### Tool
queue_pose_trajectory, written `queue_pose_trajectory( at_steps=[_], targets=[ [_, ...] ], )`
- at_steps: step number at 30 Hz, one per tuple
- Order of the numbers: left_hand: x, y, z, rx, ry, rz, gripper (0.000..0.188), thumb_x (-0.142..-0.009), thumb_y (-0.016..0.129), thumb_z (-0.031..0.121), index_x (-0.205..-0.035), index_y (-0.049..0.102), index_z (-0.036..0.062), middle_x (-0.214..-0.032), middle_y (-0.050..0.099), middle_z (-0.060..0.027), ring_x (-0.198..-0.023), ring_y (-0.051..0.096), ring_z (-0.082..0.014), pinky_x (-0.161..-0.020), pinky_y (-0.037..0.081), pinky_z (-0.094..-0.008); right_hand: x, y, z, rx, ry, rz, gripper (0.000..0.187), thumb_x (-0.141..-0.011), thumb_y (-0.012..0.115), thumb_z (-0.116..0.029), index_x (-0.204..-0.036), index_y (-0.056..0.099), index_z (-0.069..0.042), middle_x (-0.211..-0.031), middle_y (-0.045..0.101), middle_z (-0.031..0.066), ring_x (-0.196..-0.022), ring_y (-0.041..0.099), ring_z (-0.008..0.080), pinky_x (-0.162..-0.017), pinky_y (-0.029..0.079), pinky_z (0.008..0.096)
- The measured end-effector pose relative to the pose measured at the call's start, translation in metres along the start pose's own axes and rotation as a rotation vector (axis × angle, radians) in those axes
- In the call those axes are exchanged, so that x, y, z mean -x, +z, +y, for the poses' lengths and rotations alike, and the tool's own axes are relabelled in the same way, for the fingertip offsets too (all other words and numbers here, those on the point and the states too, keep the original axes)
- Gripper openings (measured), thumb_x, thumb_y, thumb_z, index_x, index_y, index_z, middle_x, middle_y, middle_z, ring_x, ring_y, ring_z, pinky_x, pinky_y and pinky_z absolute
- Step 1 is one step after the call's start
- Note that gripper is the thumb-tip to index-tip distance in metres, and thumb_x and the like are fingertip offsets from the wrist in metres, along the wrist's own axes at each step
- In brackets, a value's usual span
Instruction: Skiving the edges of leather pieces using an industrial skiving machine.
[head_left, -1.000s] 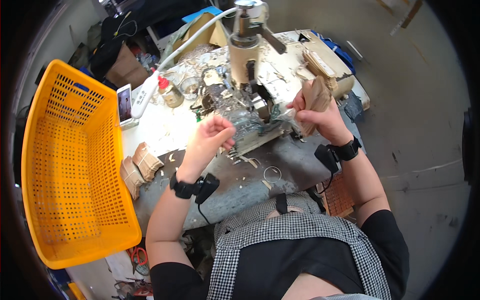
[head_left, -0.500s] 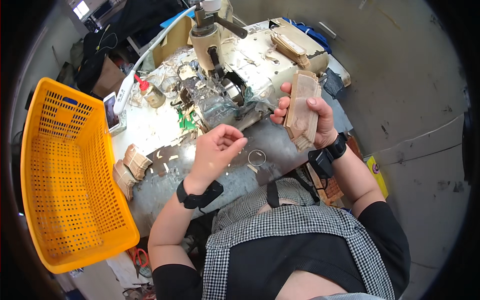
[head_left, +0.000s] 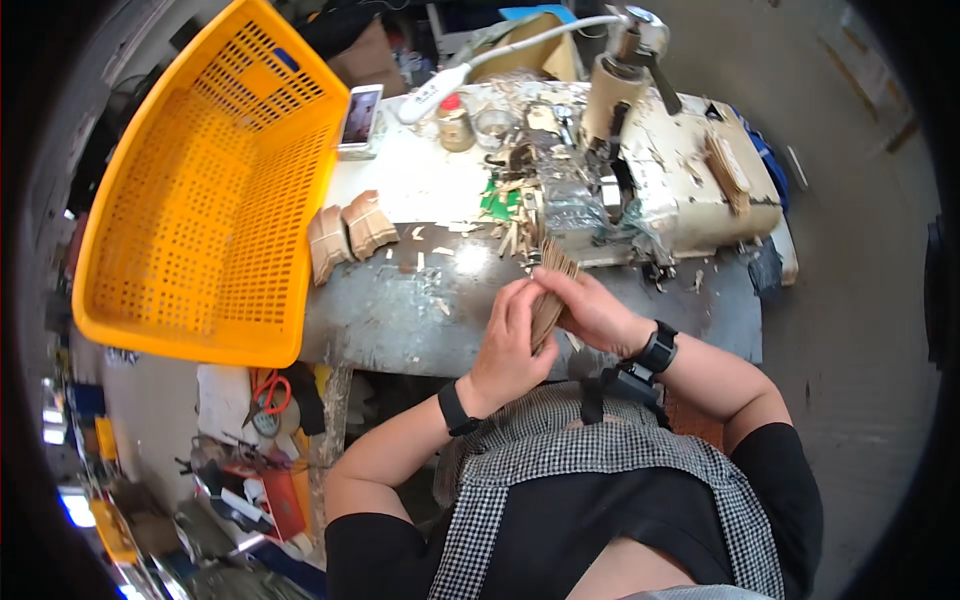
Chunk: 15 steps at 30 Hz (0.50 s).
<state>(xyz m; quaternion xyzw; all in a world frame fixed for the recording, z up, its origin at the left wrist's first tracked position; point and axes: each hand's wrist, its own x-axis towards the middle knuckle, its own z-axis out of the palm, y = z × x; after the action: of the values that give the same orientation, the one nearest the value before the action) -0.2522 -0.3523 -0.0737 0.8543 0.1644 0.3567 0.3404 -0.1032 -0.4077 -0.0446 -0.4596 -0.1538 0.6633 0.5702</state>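
A stack of thin tan leather-like strips (head_left: 550,302) is held upright on a slant between my two hands, just over the near part of the table. My left hand (head_left: 512,335) closes round its near left side, fingers wrapped. From the right, my right hand (head_left: 598,312) grips the same stack, its thumb near the top end. Two tied bundles, a left one (head_left: 329,243) and a right one (head_left: 369,224), of similar strips rest on the table beside the crate. Behind my hands stands a machine (head_left: 612,100) with scraps strewn about its working head.
The yellow perforated crate (head_left: 215,345) fills the left. A phone (head_left: 361,118), a red-capped bottle (head_left: 455,128) and a white lamp (head_left: 435,93) stand at the back. More strips (head_left: 728,170) lie on the machine's right end. Red-handled scissors (head_left: 272,392) lie below the table's left edge.
My right hand has brought the stack down to my left hand, which now grips it too. The thin ring seen on the table is no longer visible. The whole view has shifted, the crate appearing higher.
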Motion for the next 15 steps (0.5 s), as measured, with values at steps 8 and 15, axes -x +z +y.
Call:
queue_pose_trajectory(
  at_steps=[8,15],
  targets=[
    [0.041,-0.021,-0.027,-0.107,-0.228,0.050,0.048,-0.067,0.063,-0.004,-0.113,0.053,0.0023,-0.109,0.058,-0.0160,-0.104,0.056,-0.0351,-0.088,0.047,-0.0400,-0.016,-0.022,0.048,1.001,-0.633,-0.119,0.083,-0.078,0.076,-0.024,-0.141,0.029,0.003,-0.143,0.034,0.0207,-0.131,0.039,0.0318,-0.108,0.035,0.0384],
    [0.070,0.002,-0.046,-0.142,-0.395,0.167,0.048,-0.066,0.066,0.001,-0.112,0.054,0.0031,-0.111,0.056,-0.0157,-0.107,0.051,-0.0358,-0.094,0.042,-0.0418,-0.038,-0.046,0.087,1.195,-0.636,-0.273,0.072,-0.079,0.071,-0.014,-0.139,0.034,-0.001,-0.146,0.030,0.0235,-0.136,0.030,0.0403,-0.111,0.032,0.0424]
  ],
)
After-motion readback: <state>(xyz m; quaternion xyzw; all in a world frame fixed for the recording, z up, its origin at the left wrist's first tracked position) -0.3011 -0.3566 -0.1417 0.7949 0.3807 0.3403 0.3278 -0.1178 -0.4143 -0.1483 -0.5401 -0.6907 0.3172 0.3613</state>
